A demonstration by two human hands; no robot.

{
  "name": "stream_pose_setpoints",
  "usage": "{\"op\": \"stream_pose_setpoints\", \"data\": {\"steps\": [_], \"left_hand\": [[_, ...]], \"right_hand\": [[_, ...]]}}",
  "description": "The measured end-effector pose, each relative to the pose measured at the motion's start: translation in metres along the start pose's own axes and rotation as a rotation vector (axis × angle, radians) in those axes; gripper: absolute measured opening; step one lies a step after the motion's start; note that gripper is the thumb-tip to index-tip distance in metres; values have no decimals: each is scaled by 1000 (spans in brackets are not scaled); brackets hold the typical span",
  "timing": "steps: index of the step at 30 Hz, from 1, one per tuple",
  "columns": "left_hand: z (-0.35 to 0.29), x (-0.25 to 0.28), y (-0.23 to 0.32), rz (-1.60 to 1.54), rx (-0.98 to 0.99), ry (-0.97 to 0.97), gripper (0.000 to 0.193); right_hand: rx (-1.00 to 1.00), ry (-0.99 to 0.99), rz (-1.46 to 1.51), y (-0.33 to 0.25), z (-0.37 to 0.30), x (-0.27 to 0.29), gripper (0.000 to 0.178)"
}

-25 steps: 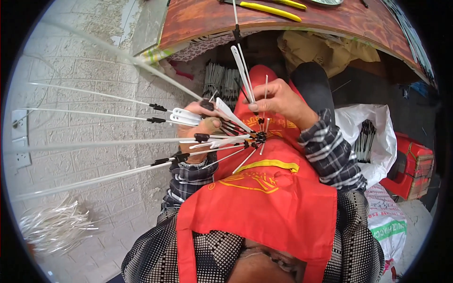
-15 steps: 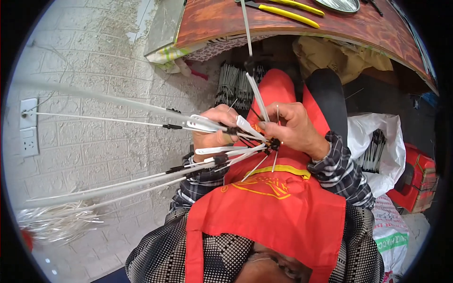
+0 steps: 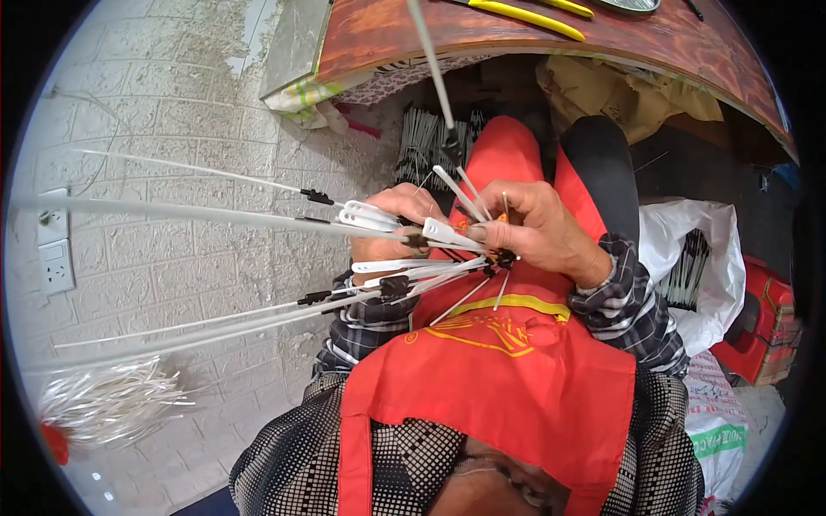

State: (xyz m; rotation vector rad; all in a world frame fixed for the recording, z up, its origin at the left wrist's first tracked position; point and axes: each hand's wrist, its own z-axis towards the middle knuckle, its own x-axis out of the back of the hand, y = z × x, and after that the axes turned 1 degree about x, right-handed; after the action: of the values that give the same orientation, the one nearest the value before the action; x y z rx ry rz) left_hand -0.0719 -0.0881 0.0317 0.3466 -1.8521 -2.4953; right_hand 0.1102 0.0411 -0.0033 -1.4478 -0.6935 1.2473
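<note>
A partly folded umbrella frame [image 3: 456,268] of white ribs and black joints lies across my lap. Its ribs spread to the left, and one long rib [image 3: 433,77] sticks up toward the table. My left hand [image 3: 397,219] is closed around several ribs by their flat white slotted pieces [image 3: 368,216]; some fingers are hidden behind them. My right hand [image 3: 533,230] pinches at the dark hub [image 3: 500,257], thumb against the ribs' inner ends. A thin rod [image 3: 505,205] stands up beside the right fingers. What exactly lies between those fingertips is hidden.
A wooden table [image 3: 482,34] with yellow-handled pliers [image 3: 529,19] curves ahead. Bundled ribs [image 3: 419,146] lie under it. To the right are a white bag [image 3: 718,258] holding more ribs and a red stool [image 3: 761,344]. A brick-patterned wall [image 3: 198,249] with sockets [image 3: 56,265] stands left.
The ribs on the left have shifted, the upper thin one now tilting higher. The upright rib has swung left. A white slotted piece now leans out beside my right fingers. Both hands keep their hold.
</note>
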Motion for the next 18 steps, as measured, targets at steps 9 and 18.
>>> {"op": "stream_pose_setpoints", "data": {"steps": [9, 18], "left_hand": [[4, -7, 0, -48, 151, -38, 24], [8, -8, 4, -66, 172, -66, 23]], "right_hand": [[0, -202, 72, -12, 10, 22, 19], [71, -283, -40, -13, 7, 32, 17]]}}
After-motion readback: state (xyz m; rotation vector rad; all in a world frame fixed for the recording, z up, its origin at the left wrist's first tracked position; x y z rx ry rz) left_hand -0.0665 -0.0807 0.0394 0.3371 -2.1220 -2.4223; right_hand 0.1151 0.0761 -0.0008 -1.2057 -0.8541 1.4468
